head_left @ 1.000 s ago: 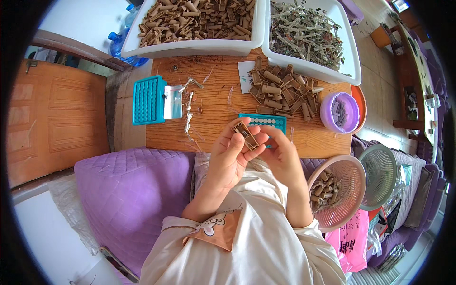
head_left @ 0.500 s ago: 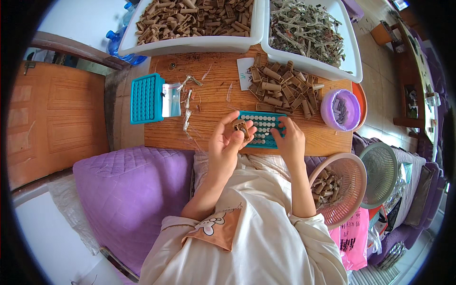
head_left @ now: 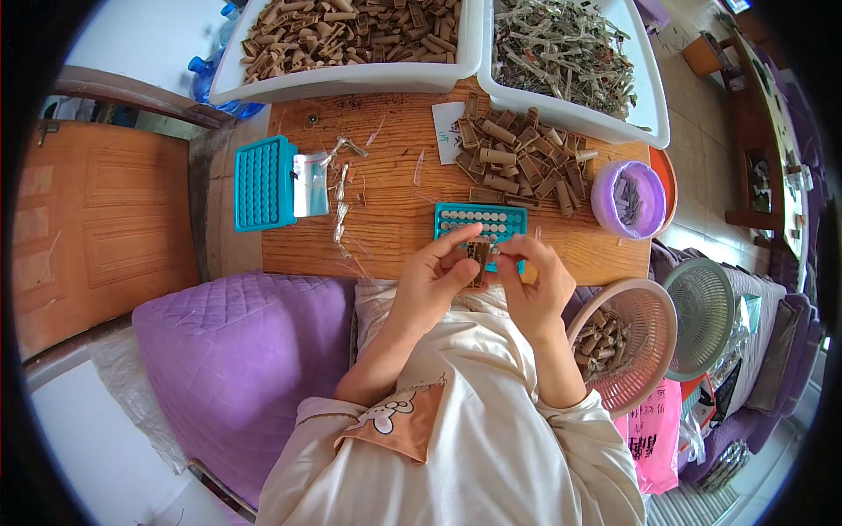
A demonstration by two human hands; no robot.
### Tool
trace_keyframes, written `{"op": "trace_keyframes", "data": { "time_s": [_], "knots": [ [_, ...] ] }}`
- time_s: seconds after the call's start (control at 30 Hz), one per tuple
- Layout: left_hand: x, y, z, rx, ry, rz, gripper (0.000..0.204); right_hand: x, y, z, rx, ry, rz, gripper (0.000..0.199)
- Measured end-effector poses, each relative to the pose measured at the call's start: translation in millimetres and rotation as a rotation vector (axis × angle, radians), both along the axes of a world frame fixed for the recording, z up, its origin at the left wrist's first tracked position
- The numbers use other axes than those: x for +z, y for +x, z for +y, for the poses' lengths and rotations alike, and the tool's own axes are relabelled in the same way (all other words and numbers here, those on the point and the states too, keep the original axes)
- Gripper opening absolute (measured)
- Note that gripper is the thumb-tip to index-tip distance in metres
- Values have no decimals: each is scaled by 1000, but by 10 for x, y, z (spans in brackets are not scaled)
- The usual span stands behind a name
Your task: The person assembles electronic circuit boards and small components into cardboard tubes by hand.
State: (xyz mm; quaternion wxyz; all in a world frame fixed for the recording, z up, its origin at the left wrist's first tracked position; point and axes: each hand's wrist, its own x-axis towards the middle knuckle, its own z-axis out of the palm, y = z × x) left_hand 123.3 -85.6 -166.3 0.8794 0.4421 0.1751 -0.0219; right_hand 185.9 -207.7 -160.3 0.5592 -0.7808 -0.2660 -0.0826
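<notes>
My left hand (head_left: 430, 282) grips a small brown plastic casing (head_left: 477, 261), its open hollow side turned up. Close beside it, the thumb and fingertips of my right hand (head_left: 540, 285) are pinched together at the casing's right side. Whatever small piece they hold is too small to make out. Just beyond both hands lies a teal tray (head_left: 521, 214) with rows of small round silvery discs, partly covered by my fingers. A loose heap of similar brown casings (head_left: 526, 162) lies on the wooden table behind the tray.
Two white bins hold brown casings (head_left: 351, 39) and wired metallic parts (head_left: 561, 57). A purple tub (head_left: 600, 197) stands at right, above a pink basket (head_left: 664, 368). Left on the table are another teal tray (head_left: 263, 184), a clear bag (head_left: 311, 184) and wire bundles (head_left: 340, 202).
My right hand has moved from the tray toward me and in to the casing. My left hand has shifted slightly right and nearer, turning the casing upright.
</notes>
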Motion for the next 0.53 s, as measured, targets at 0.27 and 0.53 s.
{"op": "trace_keyframes", "data": {
  "time_s": [0.27,0.53],
  "knots": [
    [-146,45,5,20,-2,65,27,-83,131,-81,191,-136,21,23],
    [-211,30,30,48,83,-35,22,-670,307,-115,-57,-463,146,32]
  ]
}}
